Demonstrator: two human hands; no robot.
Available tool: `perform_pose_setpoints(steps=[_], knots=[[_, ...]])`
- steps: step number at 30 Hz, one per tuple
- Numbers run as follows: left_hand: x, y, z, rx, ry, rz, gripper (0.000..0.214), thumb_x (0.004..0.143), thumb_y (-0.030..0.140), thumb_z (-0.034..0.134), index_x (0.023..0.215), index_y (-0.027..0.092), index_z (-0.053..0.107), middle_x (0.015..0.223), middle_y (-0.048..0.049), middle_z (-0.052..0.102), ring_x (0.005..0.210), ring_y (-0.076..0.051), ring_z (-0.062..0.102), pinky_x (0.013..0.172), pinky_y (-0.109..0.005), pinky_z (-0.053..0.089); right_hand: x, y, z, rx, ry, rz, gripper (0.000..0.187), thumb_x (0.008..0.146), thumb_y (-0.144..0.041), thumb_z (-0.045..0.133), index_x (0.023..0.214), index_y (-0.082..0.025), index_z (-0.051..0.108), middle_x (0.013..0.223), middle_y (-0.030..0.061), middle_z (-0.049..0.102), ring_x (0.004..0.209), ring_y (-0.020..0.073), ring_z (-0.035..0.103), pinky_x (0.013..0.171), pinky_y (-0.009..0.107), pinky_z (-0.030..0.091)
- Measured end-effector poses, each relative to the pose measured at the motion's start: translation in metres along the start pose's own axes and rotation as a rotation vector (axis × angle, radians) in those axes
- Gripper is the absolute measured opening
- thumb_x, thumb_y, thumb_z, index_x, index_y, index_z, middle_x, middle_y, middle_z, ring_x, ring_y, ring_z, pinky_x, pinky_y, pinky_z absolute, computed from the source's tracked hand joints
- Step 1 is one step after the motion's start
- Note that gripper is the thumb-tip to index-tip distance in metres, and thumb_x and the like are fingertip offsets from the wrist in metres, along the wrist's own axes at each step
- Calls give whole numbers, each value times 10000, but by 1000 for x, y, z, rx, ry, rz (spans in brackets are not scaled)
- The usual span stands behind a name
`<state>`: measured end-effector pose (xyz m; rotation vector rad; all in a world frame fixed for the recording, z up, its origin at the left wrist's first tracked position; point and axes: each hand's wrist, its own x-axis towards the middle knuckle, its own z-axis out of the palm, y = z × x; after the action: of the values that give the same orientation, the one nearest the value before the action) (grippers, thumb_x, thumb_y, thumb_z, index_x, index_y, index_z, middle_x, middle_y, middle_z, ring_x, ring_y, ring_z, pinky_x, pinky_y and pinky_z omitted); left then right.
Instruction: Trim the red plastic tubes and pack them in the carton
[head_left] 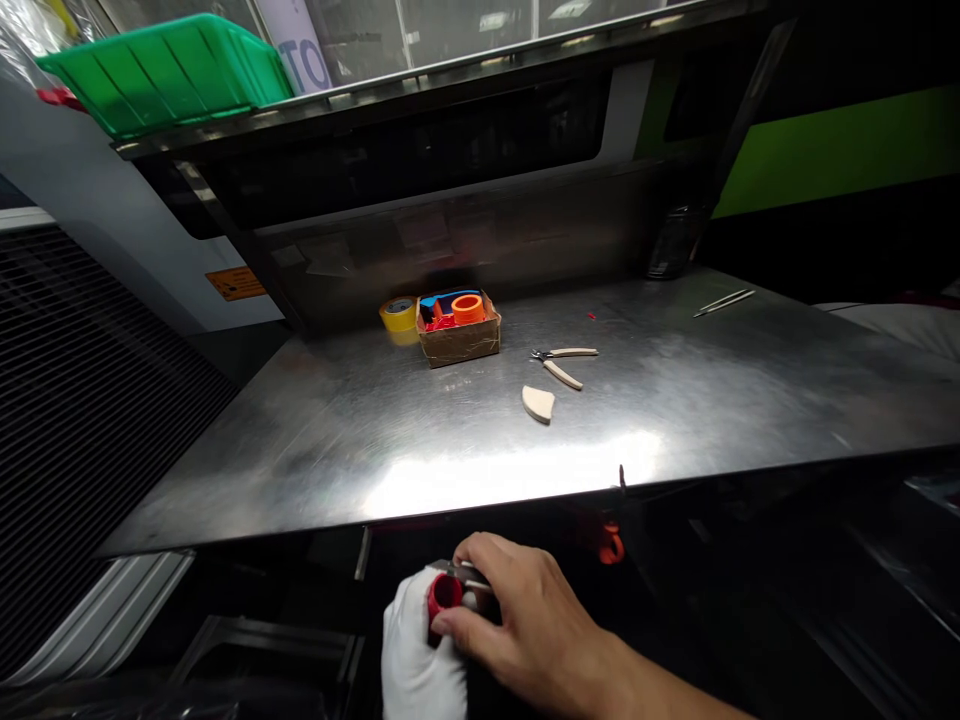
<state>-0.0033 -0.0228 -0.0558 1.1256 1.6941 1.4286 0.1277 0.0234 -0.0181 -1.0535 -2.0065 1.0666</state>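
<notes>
My left hand, in a white glove, is closed round a hollow red plastic cylinder with its open end facing up. Bare, my right hand grips a slim grey metal tool against the cylinder's rim, its thumb touching the red part. My fingers hide most of the tool, so I cannot tell its exact kind. Both hands are together in front of the table's near edge. On the metal table lie nippers with cream handles, spread apart, and a cream fan-shaped piece.
A cardboard box with orange, red and blue parts stands towards the back, beside a yellow tape roll. Tweezers lie at the right. A green bin sits on the shelf above. An orange ring-shaped piece hangs below the table edge.
</notes>
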Motion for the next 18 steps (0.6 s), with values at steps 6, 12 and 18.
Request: perform_pose_setpoints(steps=[6,12,18], knots=[[-2,25,-7,-50,-304,-186,253,750,405,668,926,224,694,892,-61,712,842,-265,656,813,-373,511,6,-2,-29,17,-254,-162,173,873,-232,598,1044,-243,618,957,-23,655,846,130,598,747,216,409],[-2,28,-17,-69,-233,-221,213,775,431,655,882,247,653,841,-4,651,832,-207,608,803,-297,473,2,2,-39,-216,-165,-113,211,977,-358,458,969,-232,628,848,-19,629,756,122,566,684,239,379],[-1,24,-17,-45,-225,-153,189,777,428,655,796,243,620,780,10,603,738,-173,556,703,-253,449,1,9,-28,-329,-74,-129,236,974,-292,436,814,-205,586,756,-17,578,684,113,524,624,251,333]])
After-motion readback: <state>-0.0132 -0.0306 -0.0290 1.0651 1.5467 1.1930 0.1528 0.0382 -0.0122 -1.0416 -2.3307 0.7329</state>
